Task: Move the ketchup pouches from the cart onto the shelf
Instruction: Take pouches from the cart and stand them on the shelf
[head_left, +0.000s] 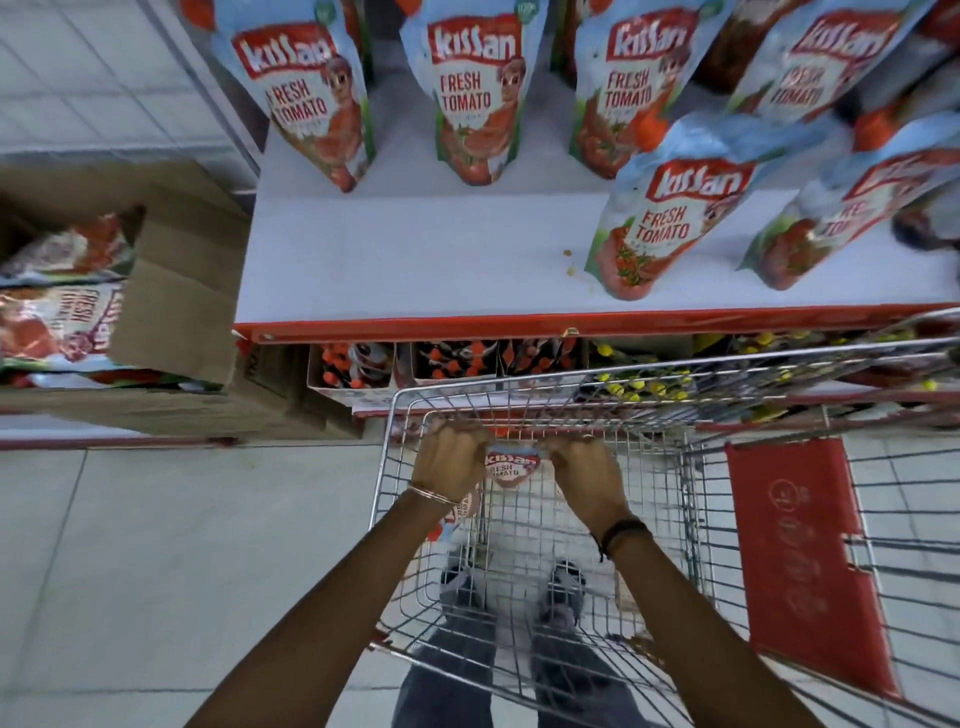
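Note:
Both my hands reach down into the wire cart (395, 467) and hold one ketchup pouch (510, 466) between them. My left hand (451, 457) grips its left top corner, my right hand (584, 475) its right top corner. Another pouch (461, 512) shows partly under my left wrist inside the cart. On the white shelf (415, 260) above, several ketchup pouches stand upright: a back row (470, 98) and two nearer ones at the right, one of them close to the front edge (665, 218).
An open cardboard box (171, 291) with more pouches (57, 322) sits at the left beside the shelf. The shelf's red front edge (467, 325) lies just above the cart. Lower shelves hold small bottles (452, 364). A red cart flap (800, 561) is at right.

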